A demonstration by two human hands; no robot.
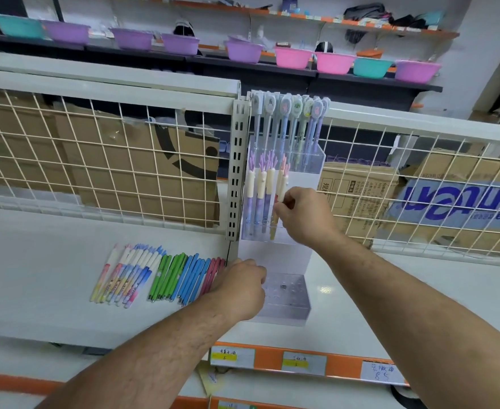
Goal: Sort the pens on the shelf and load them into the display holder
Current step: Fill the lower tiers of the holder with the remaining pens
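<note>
A clear tiered display holder (290, 302) stands on the white shelf (50, 290). Its top tier holds several pens with oval caps (290, 113). The middle tier holds cream-and-purple pens with leafy tops (260, 184). My right hand (304, 214) pinches a pink-topped pen (282, 181) standing in the middle tier. My left hand (239, 287) rests curled against the holder's lower left side; I cannot tell if it holds anything. Loose pens lie sorted on the shelf: pastel gradient ones (124, 276), green ones (166, 276), blue ones (191, 278), pink ones (213, 273).
A wire mesh back panel (95, 160) with cardboard boxes behind it runs along the shelf's rear. A slotted metal upright (237, 172) stands just left of the holder. Orange price strip with labels (301, 363) marks the front edge. Coloured plastic basins (242, 51) line a far shelf.
</note>
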